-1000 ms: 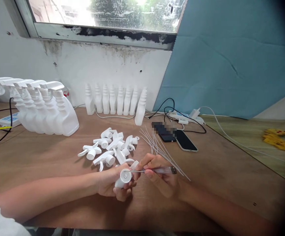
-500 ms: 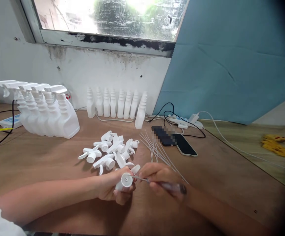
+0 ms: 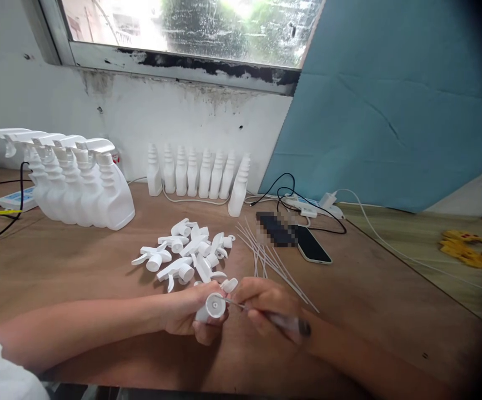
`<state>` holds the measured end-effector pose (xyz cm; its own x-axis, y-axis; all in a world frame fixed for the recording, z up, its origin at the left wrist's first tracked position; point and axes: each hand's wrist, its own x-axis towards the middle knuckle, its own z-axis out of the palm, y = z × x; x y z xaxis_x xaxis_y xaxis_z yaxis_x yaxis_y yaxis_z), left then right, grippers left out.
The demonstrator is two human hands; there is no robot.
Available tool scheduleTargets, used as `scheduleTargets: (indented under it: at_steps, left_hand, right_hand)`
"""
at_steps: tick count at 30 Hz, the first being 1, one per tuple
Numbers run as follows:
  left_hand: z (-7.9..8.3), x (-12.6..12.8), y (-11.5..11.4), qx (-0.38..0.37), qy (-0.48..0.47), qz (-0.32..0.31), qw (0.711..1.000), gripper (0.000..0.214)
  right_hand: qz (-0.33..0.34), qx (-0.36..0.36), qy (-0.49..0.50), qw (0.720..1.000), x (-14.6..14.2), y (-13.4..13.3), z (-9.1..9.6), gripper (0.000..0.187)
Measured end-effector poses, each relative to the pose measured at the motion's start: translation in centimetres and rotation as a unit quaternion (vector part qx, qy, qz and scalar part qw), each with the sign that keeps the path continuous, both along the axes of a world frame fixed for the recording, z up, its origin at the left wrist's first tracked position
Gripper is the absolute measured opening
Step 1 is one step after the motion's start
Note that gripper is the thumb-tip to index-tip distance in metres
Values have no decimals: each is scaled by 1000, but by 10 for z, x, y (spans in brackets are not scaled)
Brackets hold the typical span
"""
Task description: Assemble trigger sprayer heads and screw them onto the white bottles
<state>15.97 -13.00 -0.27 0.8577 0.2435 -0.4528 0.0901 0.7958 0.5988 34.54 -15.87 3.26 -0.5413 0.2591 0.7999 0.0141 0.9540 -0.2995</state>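
My left hand [image 3: 201, 316] is closed around a white trigger spray head [image 3: 215, 305], its round open collar facing me. In my right hand [image 3: 266, 303] is a screwdriver [image 3: 285, 322] with a thin metal shaft and a clear handle with a dark end. Its tip meets the rim of the collar. Beyond my left hand lies a loose pile of white trigger spray heads [image 3: 178, 269]. Thin white tubes [image 3: 280, 269] are spread on the table past my right hand.
White spray bottles with heads [image 3: 116, 200] stand in a row at the left. Smaller white bottles [image 3: 205, 178] line the wall, one [image 3: 239, 191] nearer. Two phones, one dark and partly blurred [image 3: 274, 228], one black-screened [image 3: 314, 244], lie near cables and a power strip [image 3: 328, 208].
The screwdriver's handle has shifted slightly left, with its tip still at the collar. My left hand and the spray head have hardly moved. The view has tilted slightly.
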Motion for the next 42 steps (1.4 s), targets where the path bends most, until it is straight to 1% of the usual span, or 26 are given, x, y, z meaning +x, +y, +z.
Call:
scheduleTargets:
  at_steps: [2, 4, 7, 11, 13, 15, 16, 18, 20, 22, 24, 26, 27, 28, 29, 30, 31, 32, 34, 35, 37, 39, 42]
  left_hand:
    - [1, 1, -1, 8, 12, 15, 1000, 36]
    - [2, 0, -1, -3, 16, 21, 1000, 36]
    - [3, -1, -1, -18, 3, 16, 1000, 37]
    - [0, -2, 0, -24, -15, 3, 1000, 37]
    - [0, -1, -1, -8, -12, 4, 1000, 33]
    - [1, -1, -2, 24, -2, 6, 1000, 28]
    - [3, 0, -3, 38, 6, 5, 999, 27]
    - [5, 0, -4, 48, 19, 4, 999, 29]
    - [6, 0, -5, 39, 18, 7, 999, 34]
    - [5, 0, -4, 30, 0, 0, 1000, 39]
    - [2, 0, -2, 21, -22, -13, 999, 43]
    - [-1, -1, 0, 14, -44, -20, 999, 46]
    - [-2, -1, 0, 13, -54, -19, 998, 47]
    - [-3, -1, 1, 15, -62, -19, 998, 48]
    - [-4, -2, 1, 19, -66, -21, 997, 49]
    - [-4, -2, 1, 22, -65, -22, 997, 50]
    - [-4, -2, 1, 24, -60, -21, 998, 51]
    - [-4, -3, 1, 23, -54, -20, 998, 51]
    - [-5, -3, 0, 17, -46, -16, 999, 51]
    - [-6, -3, 1, 13, -49, -15, 999, 51]
    - [-7, -4, 2, 7, -71, -22, 997, 54]
    - [-8, -5, 3, 9, -94, -32, 995, 57]
    - [-7, -7, 4, 7, -108, -37, 993, 57]
  right_hand:
    - [-9, -92, 13, 996, 2, -2, 5, 14]
    - [-21, -140, 17, 990, 3, -5, 9, 14]
    - [-22, -171, 25, 985, 3, -6, 10, 13]
    - [-3, -205, 62, 977, -2, -5, 9, 12]
    - [-1, -234, 86, 969, -5, -5, 9, 13]
    - [-4, -259, 89, 962, -5, -6, 10, 14]
    - [-1, -261, 84, 962, -5, -6, 11, 14]
    - [3, -238, 60, 969, -1, -7, 13, 11]
    - [-3, -187, 32, 982, 3, -8, 15, 9]
    - [-9, -110, -2, 994, 6, -7, 16, 8]
    - [-12, 4, -36, 999, 6, -5, 15, 7]
    - [-17, 122, -75, 990, 4, -3, 13, 7]
    - [-20, 168, -93, 981, 2, -2, 11, 8]
    - [-24, 197, -103, 975, 1, -2, 10, 10]
    - [-29, 207, -106, 972, 0, -2, 9, 11]
    - [-34, 200, -100, 974, -1, -2, 8, 10]
    - [-38, 176, -83, 980, -2, -2, 8, 9]
    - [-40, 133, -62, 988, -2, -3, 8, 7]
    - [-49, 3, -25, 998, -2, -4, 9, 8]
    - [-53, -70, -9, 996, -2, -4, 10, 9]
    - [-61, -189, 30, 980, -4, -4, 12, 13]
    - [-61, -254, 66, 963, -6, -4, 12, 16]
    - [-44, -286, 101, 952, -8, -3, 8, 16]
